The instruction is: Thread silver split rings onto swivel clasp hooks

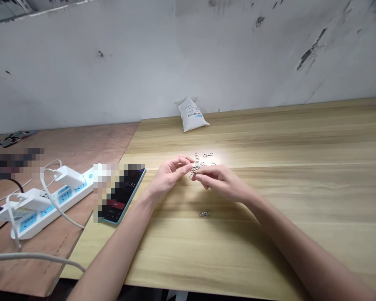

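Between my two hands is a small silvery metal clasp with a ring (192, 176). My right hand (221, 180) pinches it between thumb and fingers. From the other side, my left hand (171, 173) has its thumb and index fingertips close together at the same clasp; the exact contact is too small to make out. Just behind the fingertips lie several similar metal clasps (208, 154) in a loose group, partly hidden by the right hand. One more clasp with a ring (205, 213) lies apart, nearer to me on the wooden table (288, 167).
A white plastic mailing bag (192, 115) stands near the wall. To the left lie a phone (125, 196) with a lit screen and a white power strip (59, 200) with chargers plugged in. Cables (34, 256) cross the reddish board at the left.
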`<state>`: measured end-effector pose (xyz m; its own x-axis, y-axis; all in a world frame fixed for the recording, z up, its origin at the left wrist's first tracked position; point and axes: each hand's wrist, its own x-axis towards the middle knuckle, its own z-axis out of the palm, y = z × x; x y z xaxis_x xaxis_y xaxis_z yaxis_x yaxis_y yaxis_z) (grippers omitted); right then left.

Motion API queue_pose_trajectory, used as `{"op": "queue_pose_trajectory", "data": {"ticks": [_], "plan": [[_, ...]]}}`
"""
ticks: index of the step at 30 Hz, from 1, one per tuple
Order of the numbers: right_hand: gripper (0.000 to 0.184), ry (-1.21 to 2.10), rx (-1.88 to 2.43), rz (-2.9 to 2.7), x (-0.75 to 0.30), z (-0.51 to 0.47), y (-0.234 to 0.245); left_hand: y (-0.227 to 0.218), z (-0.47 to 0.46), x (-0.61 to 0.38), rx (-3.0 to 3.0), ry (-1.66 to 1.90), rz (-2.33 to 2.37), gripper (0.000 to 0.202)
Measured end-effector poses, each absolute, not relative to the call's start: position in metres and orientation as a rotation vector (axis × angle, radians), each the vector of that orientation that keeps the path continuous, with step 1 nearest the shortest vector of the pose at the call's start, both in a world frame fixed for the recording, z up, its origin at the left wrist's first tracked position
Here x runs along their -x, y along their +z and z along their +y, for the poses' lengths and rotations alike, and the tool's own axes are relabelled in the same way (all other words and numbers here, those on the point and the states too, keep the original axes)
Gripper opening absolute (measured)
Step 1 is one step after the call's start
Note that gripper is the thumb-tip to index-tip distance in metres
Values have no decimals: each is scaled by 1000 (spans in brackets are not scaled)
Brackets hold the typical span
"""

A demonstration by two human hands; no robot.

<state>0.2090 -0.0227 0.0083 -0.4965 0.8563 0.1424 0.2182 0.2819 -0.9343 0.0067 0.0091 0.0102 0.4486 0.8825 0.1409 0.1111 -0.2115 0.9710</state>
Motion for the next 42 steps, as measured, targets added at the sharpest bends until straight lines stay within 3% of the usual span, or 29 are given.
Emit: {"op": "queue_pose_trajectory", "data": {"ticks": [3, 7, 10, 17, 21, 25, 29, 42], "plan": [[35, 1459, 897, -1597, -217, -19, 11, 6, 12, -6, -1968, 1007, 953, 14], [35, 1299, 1057, -1437, -225, -12, 11, 0, 13, -7, -2332, 1034, 1012, 7], [34, 1192, 1167, -1652, -227, -11, 11, 0, 12, -9, -2375, 1026, 1065, 7], [30, 1571, 1191, -2268, -231, -23, 18, -6, 16, -3, -2281, 1013, 1398, 9], [22, 1296, 1331, -2443, -223, -29, 17, -11, 20, 0, -2315, 895, 1402, 8], [11, 1303, 1287, -2457, -216, -31, 13, -10, 18, 1, -2450, 766, 1166, 12], [9, 1122, 1301, -2450, -215, -28, 11, -13, 17, -1, -2626, 621, 996, 8], [13, 810, 1304, -2471, -210, -28, 8, -16, 16, -5, -2594, 701, 1057, 7]]}}
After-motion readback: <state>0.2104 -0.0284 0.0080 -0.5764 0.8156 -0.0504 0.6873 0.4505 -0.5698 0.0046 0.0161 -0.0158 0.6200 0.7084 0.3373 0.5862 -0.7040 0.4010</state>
